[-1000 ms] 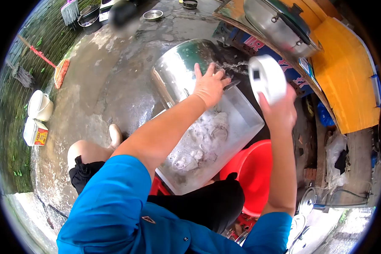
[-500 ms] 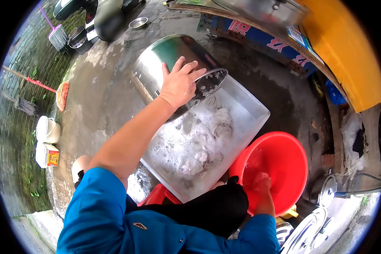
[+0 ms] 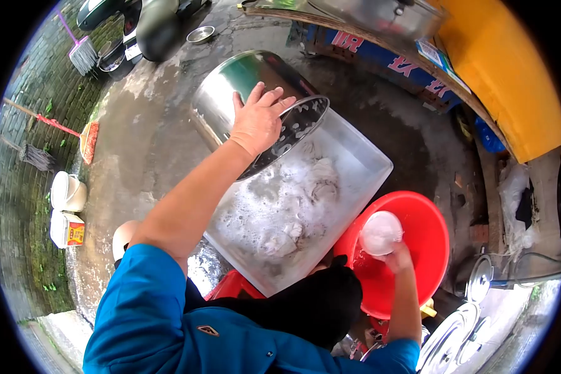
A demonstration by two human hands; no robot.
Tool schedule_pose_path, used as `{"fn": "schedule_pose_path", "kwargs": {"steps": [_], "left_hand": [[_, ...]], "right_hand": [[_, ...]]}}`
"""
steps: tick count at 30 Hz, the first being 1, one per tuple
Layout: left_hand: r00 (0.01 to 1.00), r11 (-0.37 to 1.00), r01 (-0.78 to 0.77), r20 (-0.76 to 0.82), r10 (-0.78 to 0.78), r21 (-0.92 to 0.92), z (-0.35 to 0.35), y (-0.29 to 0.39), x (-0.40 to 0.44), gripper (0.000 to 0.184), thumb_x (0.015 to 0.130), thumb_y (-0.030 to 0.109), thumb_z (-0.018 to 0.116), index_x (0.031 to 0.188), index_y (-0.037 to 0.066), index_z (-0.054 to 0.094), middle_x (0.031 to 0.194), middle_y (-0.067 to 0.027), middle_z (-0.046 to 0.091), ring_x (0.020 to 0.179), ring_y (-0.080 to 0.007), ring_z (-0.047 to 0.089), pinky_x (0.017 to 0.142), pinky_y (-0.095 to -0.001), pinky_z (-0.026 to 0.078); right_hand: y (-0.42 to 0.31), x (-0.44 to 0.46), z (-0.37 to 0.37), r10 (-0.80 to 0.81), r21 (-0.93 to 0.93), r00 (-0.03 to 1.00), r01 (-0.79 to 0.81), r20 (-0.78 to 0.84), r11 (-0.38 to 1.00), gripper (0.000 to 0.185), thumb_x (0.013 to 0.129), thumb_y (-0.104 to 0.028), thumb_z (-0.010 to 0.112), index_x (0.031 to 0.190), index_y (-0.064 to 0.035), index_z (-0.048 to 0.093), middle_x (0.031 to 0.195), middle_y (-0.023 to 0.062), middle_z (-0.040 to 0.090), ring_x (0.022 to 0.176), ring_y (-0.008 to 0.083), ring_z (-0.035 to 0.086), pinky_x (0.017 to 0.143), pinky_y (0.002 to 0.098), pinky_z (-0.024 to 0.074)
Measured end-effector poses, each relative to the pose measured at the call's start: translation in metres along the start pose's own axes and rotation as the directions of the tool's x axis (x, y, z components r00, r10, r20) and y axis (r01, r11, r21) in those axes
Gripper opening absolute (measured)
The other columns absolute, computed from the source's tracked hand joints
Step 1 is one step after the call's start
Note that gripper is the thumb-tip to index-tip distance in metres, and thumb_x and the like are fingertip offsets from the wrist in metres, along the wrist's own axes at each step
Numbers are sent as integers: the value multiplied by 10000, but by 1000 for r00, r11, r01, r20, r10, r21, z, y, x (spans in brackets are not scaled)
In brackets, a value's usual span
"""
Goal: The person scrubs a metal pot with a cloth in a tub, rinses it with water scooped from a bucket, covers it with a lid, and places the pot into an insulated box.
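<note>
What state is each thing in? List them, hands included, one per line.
Metal pot: tilted, mouth toward the plastic tub
Plastic tub: open, holding sudsy contents
Cloths: wet, bunched in foam
Red basin: open side up
White bowl: held within the basin
Left hand: fingers spread, resting on the pot
Right hand: gripping the white bowl
Small metal dish: open side up on the floor

The one head-worn camera looks forward and steeply down, close above a bright blue short-sleeved cloth shirt (image 3: 137, 330); its round, wide view centres on a pale rectangular plastic tub (image 3: 363, 161) and reaches a mossy grey brick wall (image 3: 25, 199) leftward
</note>
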State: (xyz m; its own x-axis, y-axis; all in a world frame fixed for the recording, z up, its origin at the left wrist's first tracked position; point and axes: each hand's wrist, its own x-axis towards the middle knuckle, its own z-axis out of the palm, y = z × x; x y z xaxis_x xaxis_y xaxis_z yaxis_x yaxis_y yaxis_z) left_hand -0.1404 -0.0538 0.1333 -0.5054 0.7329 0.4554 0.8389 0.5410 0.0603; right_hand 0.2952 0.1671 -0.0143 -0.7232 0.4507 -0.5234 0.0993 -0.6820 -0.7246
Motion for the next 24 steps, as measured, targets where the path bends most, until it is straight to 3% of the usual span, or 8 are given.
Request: {"fn": "schedule_pose_path", "kwargs": {"steps": [6,11,14,17,19,20,22,24], "left_hand": [[997,998,-70,-37,71,4,2,10,5,510,750,111,585,1241,230,515,1268,-13,460,1240,-279,365,944,-617,306],[999,999,-26,24,27,-42,5,15,9,490,792,164,547,1278,210,500,1311,-70,409,1284,-299,309,1002,-642,195],[999,996,-24,26,26,-88,2,12,8,484,796,167,545,1275,228,503,1307,-86,408,1287,-308,304,1006,-644,188],[998,997,-9,59,14,-83,-5,7,7,454,794,141,540,1237,242,540,1306,-85,418,1297,-304,299,1021,-621,199],[990,994,-17,140,32,-105,-16,-1,7,452,785,118,541,1218,249,552,1310,-58,422,1311,-281,287,1039,-595,206],[990,995,-12,141,26,-103,-12,-3,7,452,785,118,541,1218,249,552,1310,-58,422,1311,-281,287,1039,-595,206],[1000,982,0,10,2,-186,-4,-8,6,447,780,118,540,1204,257,559,1302,-37,430,1294,-267,304,1034,-589,217],[999,985,-42,-37,37,-165,0,-13,6,363,816,169,505,1167,193,596,1219,-53,482,1235,-259,360,1020,-602,210]], "right_hand": [[-122,-49,134,-257,-255,964,234,-62,938,512,847,-152,444,1310,36,336,1256,214,474,1098,357,542,813,467,541],[-155,-10,239,-263,-244,965,250,-21,937,472,890,-165,427,1297,54,329,1238,230,478,1059,349,565,757,456,567],[-164,20,303,-254,-407,963,269,91,873,458,897,-207,461,1287,9,356,1195,194,519,1036,309,585,688,404,581],[-164,37,367,-529,-774,832,443,166,454,490,832,-233,581,1222,8,408,1105,162,567,923,265,616,631,342,565],[-161,56,397,-736,-847,519,515,434,-136,527,761,-197,676,1176,17,431,1025,159,595,839,240,620,671,310,516],[-155,64,405,-751,-786,383,550,538,-283,518,747,-180,690,1157,14,441,983,162,604,838,250,619,739,319,494],[-137,87,426,-767,-675,304,705,565,-218,565,690,-178,718,1165,-28,452,1032,180,588,930,313,599,823,376,465],[-119,118,434,-708,-579,129,684,694,-443,602,672,-155,726,1183,-33,433,1065,175,554,985,326,562,860,385,447]]}}
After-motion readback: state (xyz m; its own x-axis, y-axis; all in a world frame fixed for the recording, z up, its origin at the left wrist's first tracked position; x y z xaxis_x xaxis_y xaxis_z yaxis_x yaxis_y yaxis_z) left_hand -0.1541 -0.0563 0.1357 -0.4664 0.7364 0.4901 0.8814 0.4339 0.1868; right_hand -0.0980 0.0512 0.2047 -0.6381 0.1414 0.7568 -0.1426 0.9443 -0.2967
